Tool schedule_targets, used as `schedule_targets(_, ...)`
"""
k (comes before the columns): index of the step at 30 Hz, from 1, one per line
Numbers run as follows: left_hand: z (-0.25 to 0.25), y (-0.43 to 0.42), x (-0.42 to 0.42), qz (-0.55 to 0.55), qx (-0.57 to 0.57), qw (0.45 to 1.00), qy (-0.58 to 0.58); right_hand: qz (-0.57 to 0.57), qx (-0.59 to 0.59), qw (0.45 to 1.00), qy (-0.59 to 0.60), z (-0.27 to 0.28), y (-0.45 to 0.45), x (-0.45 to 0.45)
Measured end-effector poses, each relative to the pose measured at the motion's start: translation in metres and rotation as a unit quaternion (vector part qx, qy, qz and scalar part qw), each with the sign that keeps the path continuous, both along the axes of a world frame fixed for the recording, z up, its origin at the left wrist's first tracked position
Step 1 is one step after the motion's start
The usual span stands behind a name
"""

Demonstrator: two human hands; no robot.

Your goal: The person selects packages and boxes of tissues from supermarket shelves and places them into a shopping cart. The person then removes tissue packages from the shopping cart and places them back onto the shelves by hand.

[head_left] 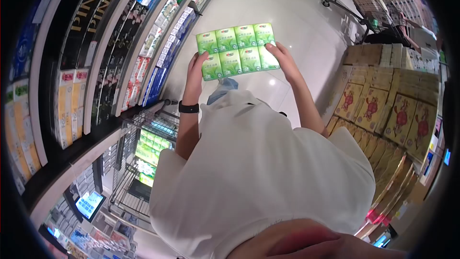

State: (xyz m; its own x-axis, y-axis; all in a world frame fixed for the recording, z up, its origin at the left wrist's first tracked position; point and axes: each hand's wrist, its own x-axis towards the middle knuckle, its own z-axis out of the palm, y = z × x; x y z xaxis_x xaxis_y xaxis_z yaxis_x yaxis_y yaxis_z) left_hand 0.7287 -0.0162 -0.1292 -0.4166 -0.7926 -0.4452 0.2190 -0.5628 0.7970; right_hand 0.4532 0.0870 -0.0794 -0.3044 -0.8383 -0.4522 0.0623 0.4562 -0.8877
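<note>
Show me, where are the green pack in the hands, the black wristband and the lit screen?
Green pack [237,51], head view: middle of its printed face.
Black wristband [189,108], head view: middle of its outer band.
Lit screen [89,204], head view: centre of its blue display.

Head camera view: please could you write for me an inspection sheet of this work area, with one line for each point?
Surface: pale floor, shiny, with light reflections; the bundle is held above it.
Job's things: green bundle, two rows of four packs, slightly tilted.
Clutter: wire cart on the person's left, with more green packs inside.
Grippers: left hand and right hand hold opposite ends, thumbs on the printed face; the other fingers are mostly hidden.
Cables: nothing seen.
Surroundings: stocked shelves at left; stacked cartons and another cart at right.
</note>
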Motion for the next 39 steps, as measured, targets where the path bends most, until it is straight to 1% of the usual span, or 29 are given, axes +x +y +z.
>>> schedule_targets(1, 0.007, -0.014, -0.013, 0.002, -0.002, 1.0, -0.005, 0.005, -0.014, 1.0, 0.005, 0.007, -0.016, -0.012)
schedule_targets(2, 0.016, -0.025, -0.026, 0.002, -0.008, 1.0, 0.004, -0.038, -0.008, 0.999, 0.033, 0.012, -0.029, -0.02)
schedule_targets(3, 0.024, -0.037, -0.04, 0.001, -0.018, 1.0, 0.012, -0.038, -0.012, 0.999, 0.026, -0.001, -0.035, -0.035)
schedule_targets(5, 0.015, -0.06, -0.06, -0.003, -0.052, 0.999, 0.012, -0.067, -0.01, 0.997, 0.043, -0.039, -0.058, -0.074)
schedule_targets(7, 0.009, -0.082, -0.08, -0.016, -0.071, 0.997, -0.02, -0.027, -0.003, 1.0, -0.004, -0.019, -0.078, -0.091)
schedule_targets(9, 0.01, -0.102, -0.103, -0.035, -0.032, 0.998, -0.051, -0.042, 0.018, 0.999, 0.009, -0.067, -0.09, -0.121)
schedule_targets(11, -0.003, -0.123, -0.126, -0.068, 0.029, 0.995, -0.071, -0.033, 0.03, 0.999, -0.025, -0.061, -0.109, -0.135)
schedule_targets(12, -0.007, -0.133, -0.138, -0.06, 0.019, 0.996, -0.071, -0.042, 0.043, 0.997, -0.053, -0.07, -0.115, -0.144)
schedule_targets(14, -0.013, -0.146, -0.158, -0.113, 0.05, 0.988, -0.092, -0.04, 0.048, 0.995, -0.08, -0.096, -0.136, -0.173)
schedule_targets(15, -0.011, -0.148, -0.166, -0.107, 0.047, 0.989, -0.091, -0.034, 0.045, 0.995, -0.078, -0.094, -0.145, -0.178)
schedule_targets(17, -0.006, -0.158, -0.195, -0.112, 0.049, 0.987, -0.108, -0.038, 0.087, 0.982, -0.165, -0.079, -0.167, -0.195)
schedule_targets(18, -0.036, -0.166, -0.207, -0.091, 0.039, 0.989, -0.107, -0.004, 0.09, 0.983, -0.163, -0.092, -0.183, -0.216)
schedule_targets(19, -0.032, -0.175, -0.222, -0.082, 0.038, 0.99, -0.106, 0.005, 0.089, 0.983, -0.162, -0.091, -0.199, -0.234)
schedule_targets(22, -0.01, -0.21, -0.269, -0.012, 0.03, 0.998, -0.054, 0.071, 0.081, 0.984, -0.145, -0.076, -0.265, -0.289)
schedule_targets(25, 0.024, -0.265, -0.303, 0.002, -0.056, 0.993, -0.103, 0.176, -0.005, 0.984, 0.005, -0.046, -0.351, -0.335)
schedule_targets(26, 0.034, -0.288, -0.308, 0.014, -0.096, 0.988, -0.121, 0.218, -0.039, 0.975, 0.017, -0.027, -0.383, -0.344)
schedule_targets(27, 0.027, -0.316, -0.308, 0.024, -0.172, 0.979, -0.107, 0.26, -0.073, 0.963, 0.027, -0.005, -0.415, -0.349)
schedule_targets(28, 0.048, -0.337, -0.315, 0.077, -0.216, 0.97, -0.078, 0.281, -0.112, 0.952, 0.049, 0.012, -0.449, -0.351)
schedule_targets(29, 0.09, -0.354, -0.321, 0.094, -0.251, 0.957, -0.109, 0.302, -0.15, 0.939, 0.07, 0.026, -0.481, -0.35)
schedule_targets(30, 0.109, -0.373, -0.318, 0.126, -0.337, 0.919, -0.162, 0.309, -0.184, 0.931, 0.06, 0.037, -0.517, -0.347)
schedule_targets(31, 0.121, -0.392, -0.31, 0.154, -0.361, 0.899, -0.195, 0.315, -0.22, 0.922, 0.05, 0.051, -0.546, -0.342)
schedule_targets(32, 0.166, -0.397, -0.311, 0.176, -0.406, 0.875, -0.194, 0.306, -0.262, 0.915, 0.028, 0.075, -0.565, -0.33)
schedule_targets(33, 0.167, -0.417, -0.301, 0.21, -0.461, 0.838, -0.204, 0.295, -0.304, 0.906, 0.004, 0.103, -0.583, -0.314)
schedule_targets(34, 0.192, -0.436, -0.286, 0.239, -0.49, 0.774, -0.322, 0.305, -0.372, 0.875, 0.053, 0.129, -0.621, -0.293)
schedule_targets(35, 0.212, -0.444, -0.277, 0.253, -0.506, 0.703, -0.431, 0.316, -0.381, 0.865, 0.08, 0.126, -0.647, -0.284)
schedule_targets(36, 0.207, -0.455, -0.268, 0.28, -0.468, 0.691, -0.475, 0.321, -0.407, 0.848, 0.112, 0.126, -0.666, -0.273)
schedule_targets(37, 0.202, -0.466, -0.259, 0.29, -0.469, 0.684, -0.477, 0.325, -0.435, 0.827, 0.145, 0.127, -0.685, -0.259)
schedule_targets(38, 0.195, -0.475, -0.253, 0.305, -0.499, 0.575, -0.572, 0.326, -0.457, 0.809, 0.175, 0.124, -0.701, -0.247)
schedule_targets(39, 0.19, -0.49, -0.246, 0.317, -0.517, 0.452, -0.654, 0.325, -0.481, 0.787, 0.208, 0.124, -0.721, -0.235)
